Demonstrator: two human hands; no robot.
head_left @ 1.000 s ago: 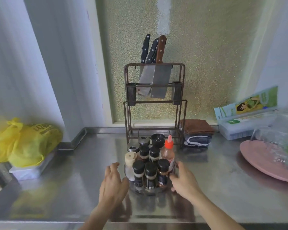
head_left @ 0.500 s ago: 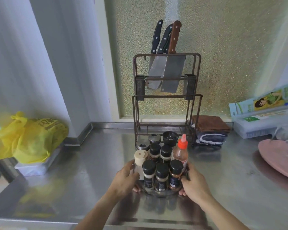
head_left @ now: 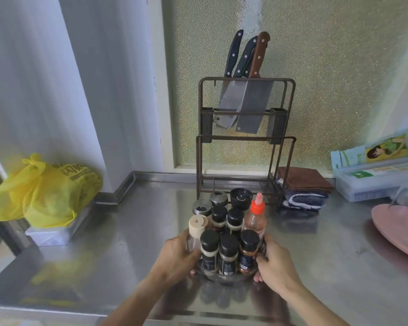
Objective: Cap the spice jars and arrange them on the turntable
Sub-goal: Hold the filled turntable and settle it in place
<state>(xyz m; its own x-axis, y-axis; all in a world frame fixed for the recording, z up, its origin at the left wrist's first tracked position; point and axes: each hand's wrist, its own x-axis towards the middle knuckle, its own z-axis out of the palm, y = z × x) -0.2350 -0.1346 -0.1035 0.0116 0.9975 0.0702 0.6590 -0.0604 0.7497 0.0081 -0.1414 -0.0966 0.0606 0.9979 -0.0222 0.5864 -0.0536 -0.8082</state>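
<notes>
the left hand (head_left: 178,257) and right hand (head_left: 272,263), apart from the load a second earlier, had closed onto opposite edges of the turntable (head_left: 224,276), each holding its rim. the turntable rested on the steel bench (head_left: 127,243), just in front of the knife rack (head_left: 245,142). the spice jars (head_left: 227,252) stood upright and packed together on it, every visible one capped, beside a red-topped bottle (head_left: 256,220). capping appeared finished; the two-sided grip suggested turning or shifting the loaded turntable.
</notes>
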